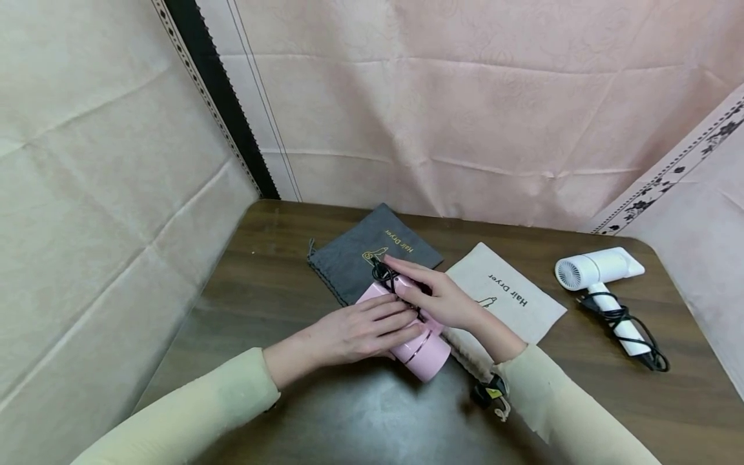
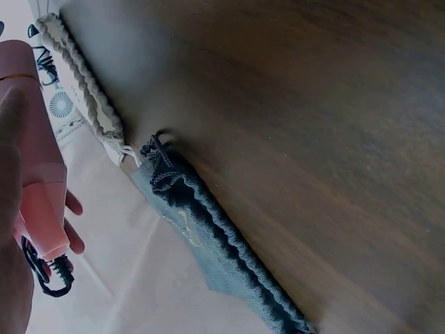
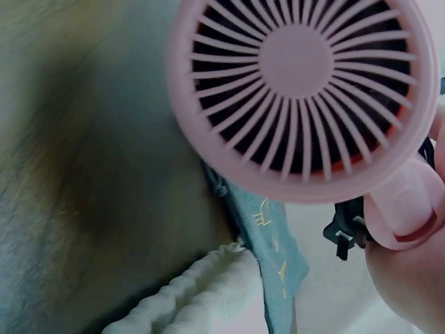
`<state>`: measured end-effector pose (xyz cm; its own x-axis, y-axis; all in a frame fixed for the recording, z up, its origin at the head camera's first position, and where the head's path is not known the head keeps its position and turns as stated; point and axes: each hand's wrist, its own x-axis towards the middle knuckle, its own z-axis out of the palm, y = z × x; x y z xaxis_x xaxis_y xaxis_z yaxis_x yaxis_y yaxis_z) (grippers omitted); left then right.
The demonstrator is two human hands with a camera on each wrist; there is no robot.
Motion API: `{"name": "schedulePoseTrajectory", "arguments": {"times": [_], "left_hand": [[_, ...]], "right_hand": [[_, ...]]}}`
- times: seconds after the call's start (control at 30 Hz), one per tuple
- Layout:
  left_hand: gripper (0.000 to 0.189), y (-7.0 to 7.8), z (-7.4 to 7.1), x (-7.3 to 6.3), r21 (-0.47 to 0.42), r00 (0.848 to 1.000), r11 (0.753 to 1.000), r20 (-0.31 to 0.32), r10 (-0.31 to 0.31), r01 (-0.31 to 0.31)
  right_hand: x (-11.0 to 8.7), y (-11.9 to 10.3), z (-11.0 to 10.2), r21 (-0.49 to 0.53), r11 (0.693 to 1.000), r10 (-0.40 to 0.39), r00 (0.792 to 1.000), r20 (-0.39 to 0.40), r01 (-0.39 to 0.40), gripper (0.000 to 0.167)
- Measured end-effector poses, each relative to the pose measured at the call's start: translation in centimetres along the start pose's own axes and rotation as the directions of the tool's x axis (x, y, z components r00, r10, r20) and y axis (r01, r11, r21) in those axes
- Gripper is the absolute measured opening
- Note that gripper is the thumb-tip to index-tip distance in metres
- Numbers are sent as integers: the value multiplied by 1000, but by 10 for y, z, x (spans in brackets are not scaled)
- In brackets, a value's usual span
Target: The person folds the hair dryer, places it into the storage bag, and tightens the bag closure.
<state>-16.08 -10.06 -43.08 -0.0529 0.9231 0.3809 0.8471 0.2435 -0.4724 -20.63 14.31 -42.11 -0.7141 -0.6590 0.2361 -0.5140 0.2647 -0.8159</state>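
A pink hair dryer [image 1: 427,355] is held between both hands above the near edges of two pouches. My left hand [image 1: 363,329] lies across its barrel with the fingers curved over it. My right hand [image 1: 444,297] grips the handle side, near a bundled black cord [image 1: 383,271]. In the left wrist view the dryer [image 2: 43,160] appears at the left edge. The right wrist view shows its round slatted vent [image 3: 295,62] close up. There a black plug [image 3: 348,226] sticks out beside the folded handle. My right palm is partly hidden.
A dark grey drawstring pouch [image 1: 349,258] lies behind the hands. Right of it lies a white pouch [image 1: 506,284] lettered "Hair Dryer". A white hair dryer [image 1: 601,265], its handle wrapped in black cord, rests farther right. Fabric curtains border the wooden table [image 1: 244,310].
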Motion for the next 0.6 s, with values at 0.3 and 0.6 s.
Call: {"name": "schedulePoseTrajectory", "arguments": {"times": [0.3, 0.6], "left_hand": [[62, -7, 3, -5, -69, 999, 996, 15, -49, 50], [65, -6, 9, -14, -181, 993, 978, 84, -87, 101]], "right_hand": [[-25, 4, -8, -33, 999, 32, 995, -90, -35, 58], [-61, 3, -14, -217, 976, 14, 994, -104, -36, 63]]}}
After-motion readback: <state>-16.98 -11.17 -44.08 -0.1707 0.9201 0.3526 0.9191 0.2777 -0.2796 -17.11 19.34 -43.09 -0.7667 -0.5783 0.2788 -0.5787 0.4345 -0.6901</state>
